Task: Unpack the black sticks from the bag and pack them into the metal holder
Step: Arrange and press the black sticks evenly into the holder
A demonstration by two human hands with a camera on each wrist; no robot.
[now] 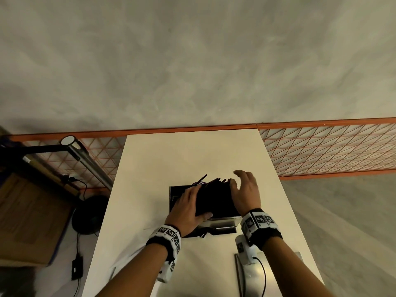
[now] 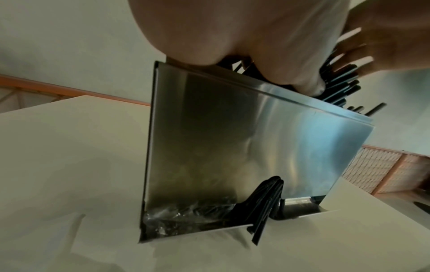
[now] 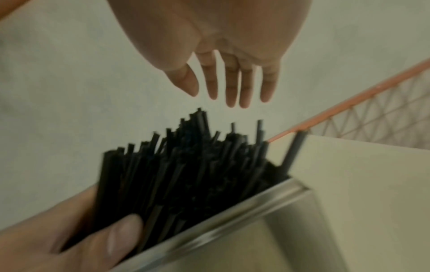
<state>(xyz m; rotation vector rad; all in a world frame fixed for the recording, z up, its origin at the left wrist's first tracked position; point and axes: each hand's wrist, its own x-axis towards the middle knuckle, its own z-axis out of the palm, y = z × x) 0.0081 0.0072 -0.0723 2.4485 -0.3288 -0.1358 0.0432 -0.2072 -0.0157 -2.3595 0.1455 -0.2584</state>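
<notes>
A square metal holder (image 1: pixel 222 221) stands mid-table, packed with black sticks (image 1: pixel 214 196) whose ends poke out past its top. My left hand (image 1: pixel 190 204) grips the bundle from the left, fingers over the sticks and thumb (image 3: pixel 121 235) pressed on their near side by the holder's rim (image 3: pixel 232 211). My right hand (image 1: pixel 244 189) hovers just right of the stick tips (image 3: pixel 186 147), fingers (image 3: pixel 232 88) straight and holding nothing. In the left wrist view the holder's wall (image 2: pixel 232 138) fills the middle. A few sticks (image 2: pixel 267 206) stick out of its bottom slot beside crinkled clear plastic (image 2: pixel 181 217).
The white table (image 1: pixel 192 155) ends at an orange mesh fence (image 1: pixel 321 151). A flat metal piece (image 1: pixel 241 275) lies near the front right edge under my right wrist. Left of the table are a cardboard box (image 1: pixel 27 221), a metal tube (image 1: pixel 90 166) and cables.
</notes>
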